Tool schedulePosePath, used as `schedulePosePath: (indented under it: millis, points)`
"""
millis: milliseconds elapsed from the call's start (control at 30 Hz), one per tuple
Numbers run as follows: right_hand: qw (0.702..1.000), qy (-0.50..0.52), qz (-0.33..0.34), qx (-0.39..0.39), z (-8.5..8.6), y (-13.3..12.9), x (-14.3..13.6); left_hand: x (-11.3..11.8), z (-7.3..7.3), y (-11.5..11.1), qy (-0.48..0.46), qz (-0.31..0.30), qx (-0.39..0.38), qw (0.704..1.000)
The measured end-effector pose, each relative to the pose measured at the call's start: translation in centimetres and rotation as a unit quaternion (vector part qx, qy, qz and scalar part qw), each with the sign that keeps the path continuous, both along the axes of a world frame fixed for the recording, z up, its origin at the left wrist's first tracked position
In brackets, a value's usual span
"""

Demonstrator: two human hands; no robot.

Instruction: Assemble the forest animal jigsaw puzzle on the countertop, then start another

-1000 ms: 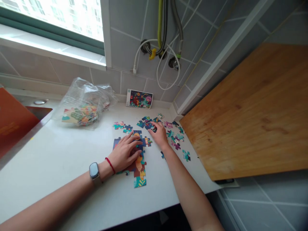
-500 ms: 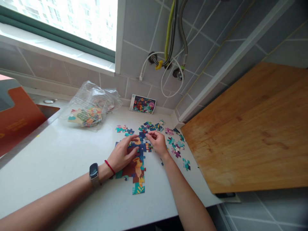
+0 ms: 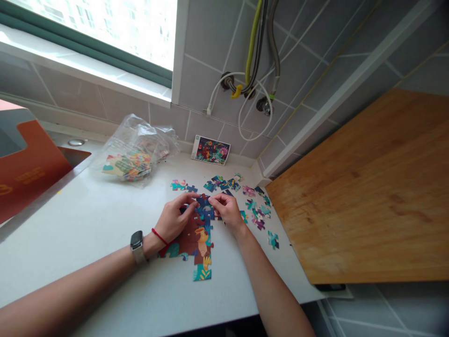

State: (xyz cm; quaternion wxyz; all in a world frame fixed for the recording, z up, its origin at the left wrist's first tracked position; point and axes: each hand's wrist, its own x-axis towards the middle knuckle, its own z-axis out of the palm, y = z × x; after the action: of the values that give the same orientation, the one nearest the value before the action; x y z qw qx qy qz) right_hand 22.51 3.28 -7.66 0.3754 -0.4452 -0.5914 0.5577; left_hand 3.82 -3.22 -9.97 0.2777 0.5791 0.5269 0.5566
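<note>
A partly joined jigsaw puzzle [image 3: 189, 238] lies on the white counter, showing a brown animal and a yellow figure. Between the fingertips of my right hand [image 3: 227, 211], at the puzzle's upper edge, is a dark blue puzzle piece [image 3: 204, 200]. My left hand [image 3: 175, 217] rests over the upper left of the puzzle, index finger and thumb apart, fingertips beside that same piece. It covers part of the joined picture. More loose puzzle pieces [image 3: 219, 181] are scattered beyond my right hand, and others [image 3: 259, 216] lie to its right.
A small picture card [image 3: 211, 150] leans on the tiled wall. A clear plastic bag [image 3: 131, 157] with more pieces sits at the back left, near an orange box [image 3: 35, 164]. On the right stands a wooden board [image 3: 368, 196]. Hoses [image 3: 250, 51] hang above.
My right hand has brought the dark blue piece down and left to the puzzle's upper edge. My left index finger and thumb have moved up beside it. The view has shifted slightly.
</note>
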Motion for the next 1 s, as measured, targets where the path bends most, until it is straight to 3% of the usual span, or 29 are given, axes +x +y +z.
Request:
schedulePosePath:
  millis: [267,600,1000]
  points:
    - [0.998,0.044,0.050,0.010,0.30,-0.28,-0.03,-0.01,0.12,-0.12,-0.017,0.016,0.001,1.000]
    - [0.996,0.030,-0.041,0.067,0.26,-0.11,-0.13,0.13,0.04,-0.11,0.010,0.022,0.020,1.000]
    - [0.998,0.019,-0.030,0.060,0.18,-0.37,0.02,0.06,0.28,-0.10,-0.035,0.039,0.014,0.999]
